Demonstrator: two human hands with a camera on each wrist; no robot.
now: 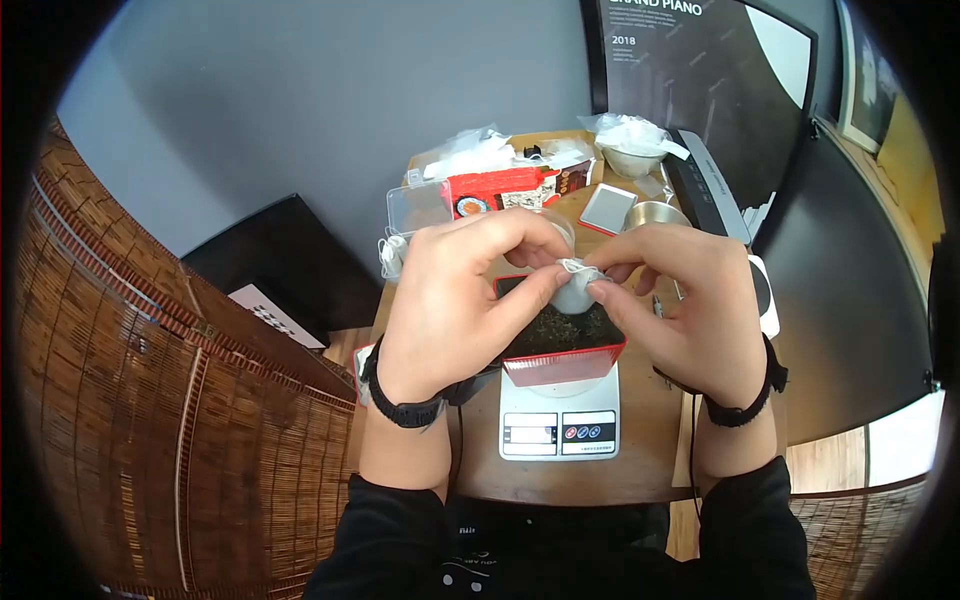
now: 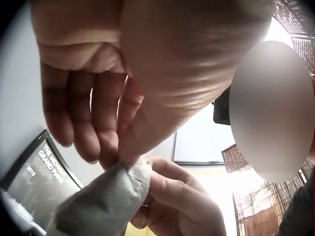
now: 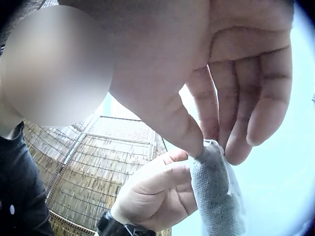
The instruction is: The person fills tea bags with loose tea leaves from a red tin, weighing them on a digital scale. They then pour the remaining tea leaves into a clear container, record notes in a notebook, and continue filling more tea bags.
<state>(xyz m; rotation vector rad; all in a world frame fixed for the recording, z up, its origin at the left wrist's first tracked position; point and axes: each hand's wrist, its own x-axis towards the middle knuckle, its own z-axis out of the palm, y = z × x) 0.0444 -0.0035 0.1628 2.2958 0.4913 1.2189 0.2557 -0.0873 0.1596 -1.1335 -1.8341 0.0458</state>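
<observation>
Both hands meet over the middle of the table at a small filled drawstring pouch (image 1: pixel 574 292) of thin white fabric. My left hand (image 1: pixel 455 305) pinches one side of its gathered top between thumb and fingertips. From the other side my right hand (image 1: pixel 690 300) pinches the same top, thumb against the fabric. A thin white string loops over the gathers. In the left wrist view the pouch (image 2: pixel 106 199) hangs bulging below the fingertips; its woven cloth (image 3: pixel 216 196) shows in the right wrist view. Right beneath is a red-rimmed container (image 1: pixel 563 365) of dark, crumbly dried material.
The container stands on a white digital kitchen scale (image 1: pixel 560 443). Behind the hands lie a red packet (image 1: pixel 505 187), a clear plastic box (image 1: pixel 415 207), a small flat white device (image 1: pixel 608 208) and a metal bowl (image 1: pixel 655 214). A bowl with white bags (image 1: pixel 632 150) sits farther back.
</observation>
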